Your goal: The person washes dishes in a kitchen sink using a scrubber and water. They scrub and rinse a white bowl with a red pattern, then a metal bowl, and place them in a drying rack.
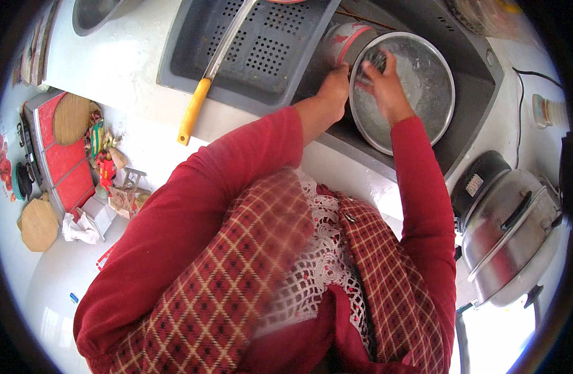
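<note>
A round stainless-steel bowl [420, 100] sits tilted in the dark grey sink [473, 93], its wet inside facing me. My left hand [334, 91] is at its left rim, apparently gripping it; the fingers are partly hidden behind the edge. Inside the bowl, my right hand [390, 89] presses a dark scouring pad [376, 60], seemingly of steel wire, against the upper left wall. The pad and fingertips are slightly blurred. Behind the bowl's left side, a vessel with a red band and red pattern [351, 39] shows partly.
A grey perforated drain basket [286, 89] stands left of the bowl. Across it lies a long metal utensil with a yellow handle [194, 112]. A lidded steel pan [506, 243] and a black pot [485, 180] stand to the right. Another metal bowl [92, 18] is far left.
</note>
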Available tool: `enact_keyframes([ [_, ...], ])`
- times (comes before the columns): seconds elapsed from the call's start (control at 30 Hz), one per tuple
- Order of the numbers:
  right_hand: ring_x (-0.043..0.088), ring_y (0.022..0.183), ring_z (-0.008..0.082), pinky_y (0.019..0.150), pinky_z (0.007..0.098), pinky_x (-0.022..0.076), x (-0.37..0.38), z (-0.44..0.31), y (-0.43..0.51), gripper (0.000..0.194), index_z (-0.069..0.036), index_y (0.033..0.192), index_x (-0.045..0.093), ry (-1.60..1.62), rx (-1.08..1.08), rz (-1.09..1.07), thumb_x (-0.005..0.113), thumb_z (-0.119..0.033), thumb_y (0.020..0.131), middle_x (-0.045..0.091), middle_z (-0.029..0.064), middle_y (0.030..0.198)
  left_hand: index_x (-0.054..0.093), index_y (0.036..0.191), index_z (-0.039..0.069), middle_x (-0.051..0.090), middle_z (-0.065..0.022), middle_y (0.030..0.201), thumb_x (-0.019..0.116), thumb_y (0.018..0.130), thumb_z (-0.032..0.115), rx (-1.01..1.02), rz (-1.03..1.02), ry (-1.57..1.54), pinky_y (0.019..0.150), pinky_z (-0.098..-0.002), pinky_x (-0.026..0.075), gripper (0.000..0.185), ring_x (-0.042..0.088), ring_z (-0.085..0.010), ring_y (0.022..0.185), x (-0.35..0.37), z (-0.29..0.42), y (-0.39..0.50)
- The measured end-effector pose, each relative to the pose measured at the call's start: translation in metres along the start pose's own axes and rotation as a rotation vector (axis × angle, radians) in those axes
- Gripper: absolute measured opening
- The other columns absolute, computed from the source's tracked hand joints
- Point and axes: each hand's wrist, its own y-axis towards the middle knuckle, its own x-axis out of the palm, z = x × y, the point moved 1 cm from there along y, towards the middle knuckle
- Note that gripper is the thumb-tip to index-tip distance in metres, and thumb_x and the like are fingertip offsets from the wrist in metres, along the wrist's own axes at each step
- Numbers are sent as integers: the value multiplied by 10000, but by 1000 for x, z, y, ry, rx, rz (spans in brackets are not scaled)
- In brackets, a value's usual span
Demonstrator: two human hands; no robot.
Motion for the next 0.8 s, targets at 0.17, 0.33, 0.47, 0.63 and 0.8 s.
enact_keyframes([
  [0.17,588,1172,390,989,448,459,-35,16,-60,554,-108,1348,470,-815,-53,-368,725,-144,858,617,228,1173,528,1318,66,565,-128,1356,435,1030,475,-72,-15,-214,1052,-418,375,508,519,-269,1231,-2,7,-5],
  [0.33,588,1119,428,958,470,470,-76,20,-99,536,-159,1310,513,-987,-56,-330,739,-129,826,600,237,1184,471,1408,134,433,-124,1485,578,981,423,-55,225,-67,1044,-555,399,526,421,-278,1331,-19,9,13],
  [0.47,590,1105,431,939,482,477,-75,23,-109,536,-182,1302,520,-989,-42,-229,738,-110,818,590,229,1156,510,1376,158,484,-109,1443,610,959,416,88,241,-53,1030,-541,417,500,467,-268,1291,-13,15,44],
  [0.63,589,1092,438,933,481,479,-67,26,-117,541,-176,1311,510,-964,-125,-202,723,-81,823,574,227,1142,599,1270,181,610,-73,1276,569,972,472,185,173,-55,968,-458,462,418,581,-247,1129,-3,32,58],
  [0.8,582,1095,419,943,458,467,-70,24,-124,543,-168,1318,506,-876,-130,-172,708,-49,828,563,211,1150,423,1419,6,564,-135,1327,663,918,420,518,141,205,1039,-403,430,693,550,-282,1221,8,34,41],
])
